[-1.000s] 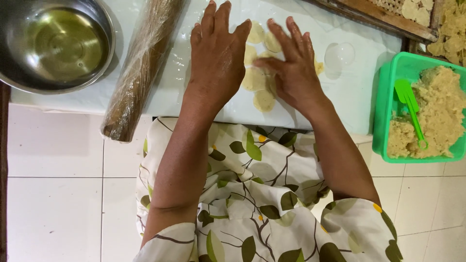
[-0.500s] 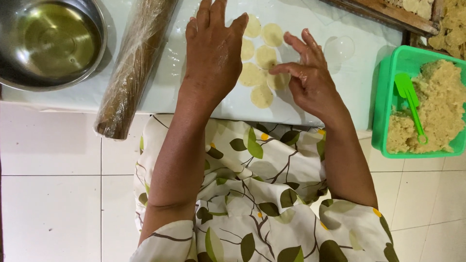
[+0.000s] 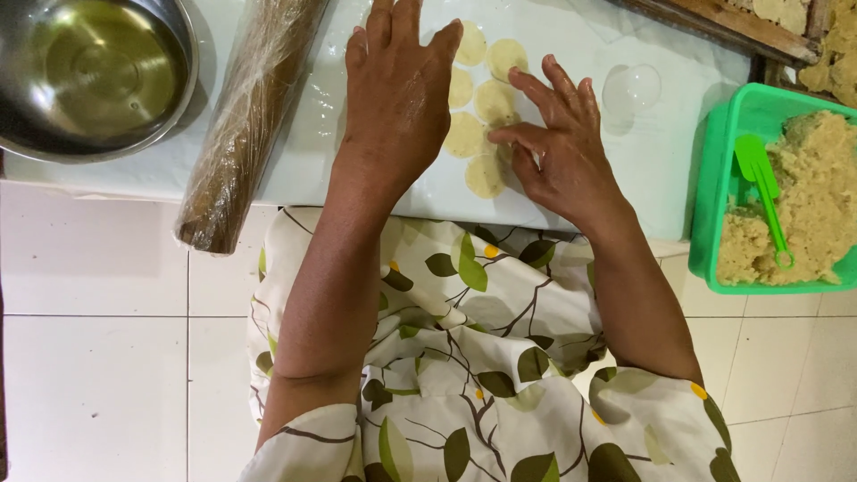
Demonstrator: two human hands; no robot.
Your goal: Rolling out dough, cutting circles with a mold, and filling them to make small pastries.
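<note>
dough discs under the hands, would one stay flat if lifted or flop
Probably flop: the dough discs look very thin and flat on the white sheet. Likely light and easy to tear or stretch. The right hand works them with fingertips only.

The floor (image 3: 98, 357) is laid in large pale tiles with thin grey grout lines — clean and evenly lit. A low table (image 3: 678, 170) with a glossy white covering runs along the top, soft light glinting off it — no hard shadows.
</note>
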